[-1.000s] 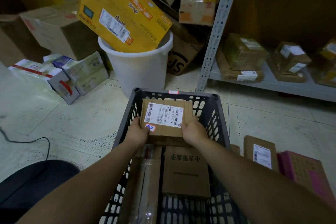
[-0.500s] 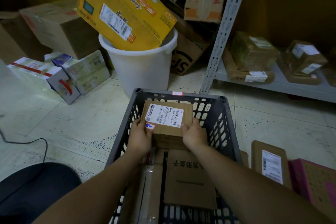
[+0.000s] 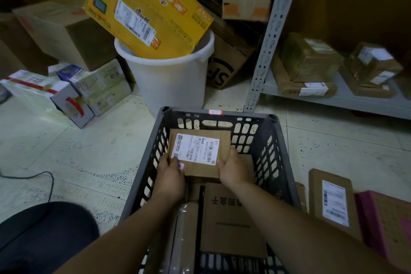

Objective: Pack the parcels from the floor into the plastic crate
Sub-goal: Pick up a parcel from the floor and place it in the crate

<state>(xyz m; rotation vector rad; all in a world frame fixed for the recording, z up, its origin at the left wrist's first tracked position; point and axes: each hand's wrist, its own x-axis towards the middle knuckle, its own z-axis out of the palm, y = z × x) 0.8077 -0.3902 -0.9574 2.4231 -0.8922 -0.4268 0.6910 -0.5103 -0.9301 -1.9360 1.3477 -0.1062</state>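
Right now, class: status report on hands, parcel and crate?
Left hand and right hand gripping labelled parcel. Parcel inside crate, far end. Nothing blocking.

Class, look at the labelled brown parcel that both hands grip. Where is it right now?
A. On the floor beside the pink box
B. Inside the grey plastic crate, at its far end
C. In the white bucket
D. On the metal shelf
B: the left hand and right hand hold the labelled parcel by its near corners, within the walls of the crate, close to its far wall.
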